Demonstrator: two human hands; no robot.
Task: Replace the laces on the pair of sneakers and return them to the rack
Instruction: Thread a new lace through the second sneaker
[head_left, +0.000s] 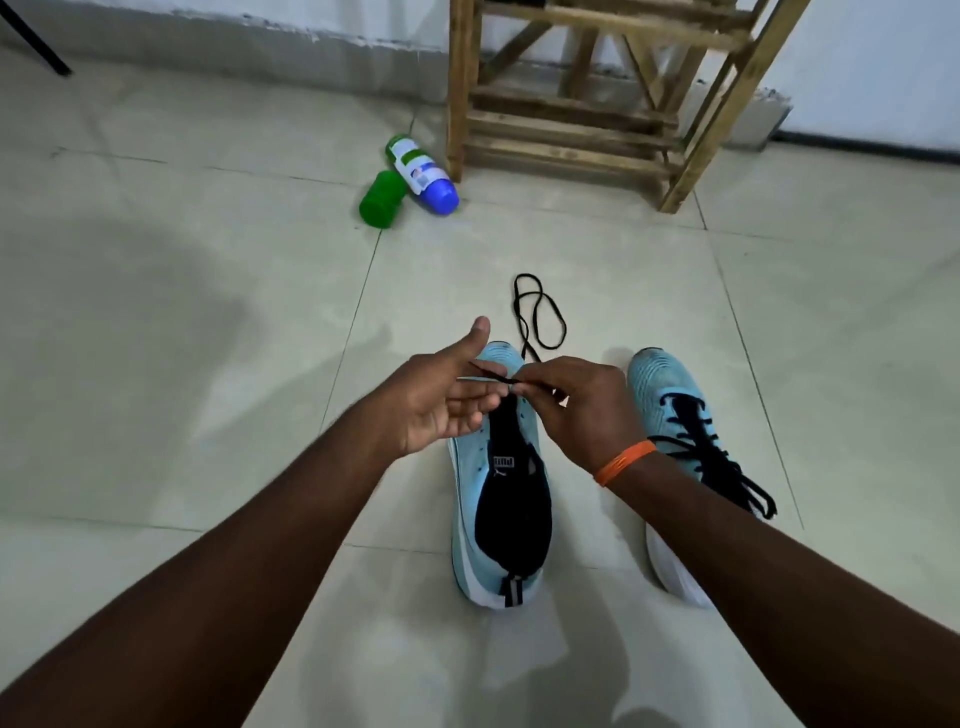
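Lace (493, 374) pinched in right hand (587, 410) above sneaker (467, 519), 2 containers (423, 174) lying beside rack (460, 88).

Your left hand (436, 405) and right hand (582, 410) covered the toe of the unlaced sneaker (498, 499), so where the lace (540, 317) met its eyelets could not be told. Your right forearm (753, 545) hid the heel and inner side of the laced sneaker (670, 395). The top edge cut off the rack (566, 130) above its lower shelves. The print on the bottle (421, 171) was too small to read.
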